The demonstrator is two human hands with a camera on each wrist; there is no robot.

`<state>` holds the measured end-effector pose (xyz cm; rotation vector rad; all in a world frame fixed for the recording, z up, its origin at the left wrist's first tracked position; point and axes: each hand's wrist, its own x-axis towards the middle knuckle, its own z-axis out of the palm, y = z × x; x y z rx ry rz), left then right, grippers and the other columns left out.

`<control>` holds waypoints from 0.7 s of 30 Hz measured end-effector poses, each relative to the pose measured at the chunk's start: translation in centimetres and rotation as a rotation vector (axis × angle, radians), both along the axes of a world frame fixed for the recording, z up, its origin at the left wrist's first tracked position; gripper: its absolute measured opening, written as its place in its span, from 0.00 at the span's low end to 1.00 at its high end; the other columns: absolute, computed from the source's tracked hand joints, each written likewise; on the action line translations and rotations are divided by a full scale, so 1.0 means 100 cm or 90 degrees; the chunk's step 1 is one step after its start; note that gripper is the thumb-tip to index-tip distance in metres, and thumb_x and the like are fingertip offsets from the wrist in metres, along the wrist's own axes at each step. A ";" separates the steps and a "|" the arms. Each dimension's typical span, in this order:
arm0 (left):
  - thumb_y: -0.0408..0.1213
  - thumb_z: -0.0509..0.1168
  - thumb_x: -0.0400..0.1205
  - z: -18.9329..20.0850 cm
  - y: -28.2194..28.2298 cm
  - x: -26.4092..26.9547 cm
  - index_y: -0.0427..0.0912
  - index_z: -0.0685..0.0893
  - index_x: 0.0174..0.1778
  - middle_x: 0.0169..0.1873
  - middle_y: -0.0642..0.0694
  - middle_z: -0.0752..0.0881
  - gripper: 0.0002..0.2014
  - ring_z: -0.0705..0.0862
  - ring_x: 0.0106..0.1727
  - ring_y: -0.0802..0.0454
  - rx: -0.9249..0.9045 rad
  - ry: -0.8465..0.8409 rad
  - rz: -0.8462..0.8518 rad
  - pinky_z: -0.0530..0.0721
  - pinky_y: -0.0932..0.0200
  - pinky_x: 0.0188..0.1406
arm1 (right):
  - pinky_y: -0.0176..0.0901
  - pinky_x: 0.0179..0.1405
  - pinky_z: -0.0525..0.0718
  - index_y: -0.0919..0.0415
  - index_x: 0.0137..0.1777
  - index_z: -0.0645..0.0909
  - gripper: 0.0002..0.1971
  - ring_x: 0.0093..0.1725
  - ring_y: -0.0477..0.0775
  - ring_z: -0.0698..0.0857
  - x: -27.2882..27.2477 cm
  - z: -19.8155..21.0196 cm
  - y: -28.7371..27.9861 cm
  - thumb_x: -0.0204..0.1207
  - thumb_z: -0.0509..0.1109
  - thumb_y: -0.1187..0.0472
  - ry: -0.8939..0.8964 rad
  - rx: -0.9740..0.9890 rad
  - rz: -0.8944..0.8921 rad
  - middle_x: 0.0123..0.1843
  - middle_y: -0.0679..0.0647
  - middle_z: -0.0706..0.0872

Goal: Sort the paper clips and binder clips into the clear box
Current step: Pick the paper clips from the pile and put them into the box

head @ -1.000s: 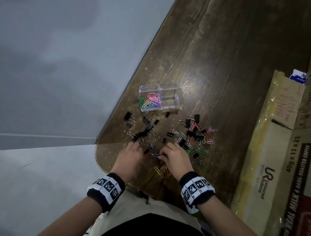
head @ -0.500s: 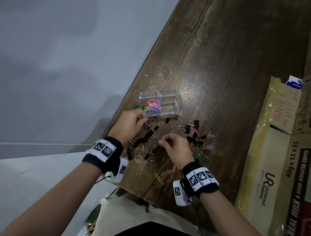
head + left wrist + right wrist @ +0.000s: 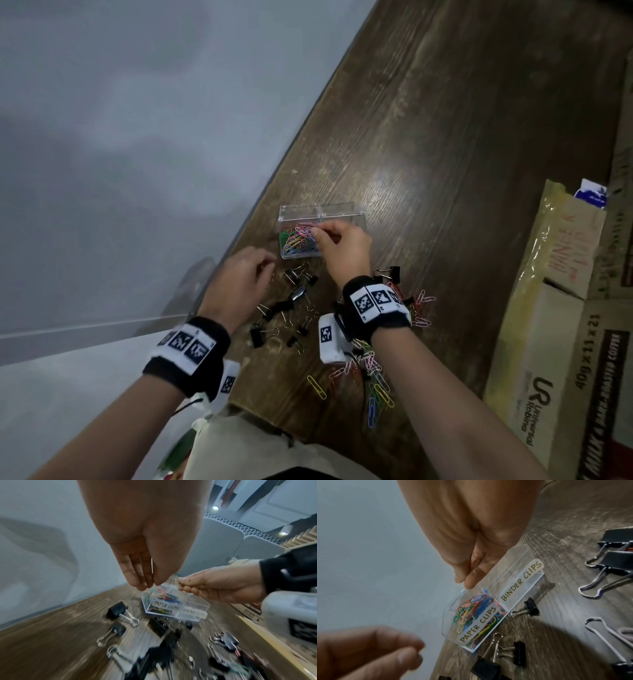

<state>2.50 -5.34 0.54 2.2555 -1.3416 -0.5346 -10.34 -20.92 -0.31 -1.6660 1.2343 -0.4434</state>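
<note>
Clear box (image 3: pixel 337 214), frame centre: right hand (image 3: pixel 342 245) pinched above paper-clip compartment, contents unseen; left hand (image 3: pixel 239 277) loosely curled, empty, beside it.

Prob. office/storeroom: wood table (image 3: pixel 445 137), taped coffee cartons (image 3: pixel 565 342), grey seats (image 3: pixel 221 545).

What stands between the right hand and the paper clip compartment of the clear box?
Nothing visible. The right hand hovers directly over the open paper clip compartment of the clear box; no lid covers it.

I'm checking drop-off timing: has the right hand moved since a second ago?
Yes. The right hand went from the loose clips near the table's edge to above the clear box.
</note>
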 end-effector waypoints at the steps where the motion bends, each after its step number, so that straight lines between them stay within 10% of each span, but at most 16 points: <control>1: 0.39 0.68 0.84 -0.001 0.008 -0.003 0.48 0.86 0.52 0.45 0.54 0.85 0.04 0.82 0.44 0.57 0.002 0.005 -0.007 0.81 0.59 0.45 | 0.28 0.45 0.86 0.57 0.51 0.91 0.05 0.38 0.36 0.87 -0.004 -0.001 0.000 0.79 0.76 0.59 -0.002 -0.007 -0.001 0.40 0.43 0.90; 5: 0.41 0.69 0.83 -0.014 0.037 -0.027 0.49 0.86 0.53 0.44 0.56 0.81 0.06 0.79 0.42 0.60 0.063 0.057 -0.116 0.82 0.60 0.41 | 0.18 0.44 0.77 0.53 0.50 0.91 0.04 0.42 0.35 0.86 -0.044 -0.004 0.017 0.78 0.76 0.58 0.034 -0.054 0.018 0.43 0.42 0.91; 14: 0.54 0.64 0.83 -0.031 0.061 -0.097 0.50 0.82 0.64 0.56 0.52 0.78 0.18 0.77 0.58 0.54 0.241 0.047 -0.479 0.79 0.55 0.57 | 0.34 0.57 0.79 0.46 0.55 0.89 0.09 0.52 0.37 0.78 -0.160 -0.019 0.082 0.76 0.78 0.55 0.299 -0.036 0.315 0.48 0.37 0.81; 21: 0.45 0.65 0.84 -0.041 0.055 -0.108 0.45 0.84 0.51 0.50 0.49 0.79 0.08 0.77 0.50 0.51 0.188 0.022 -0.489 0.82 0.52 0.48 | 0.30 0.46 0.79 0.46 0.50 0.88 0.09 0.46 0.35 0.79 -0.199 -0.019 0.093 0.72 0.81 0.56 0.283 -0.009 0.211 0.44 0.37 0.81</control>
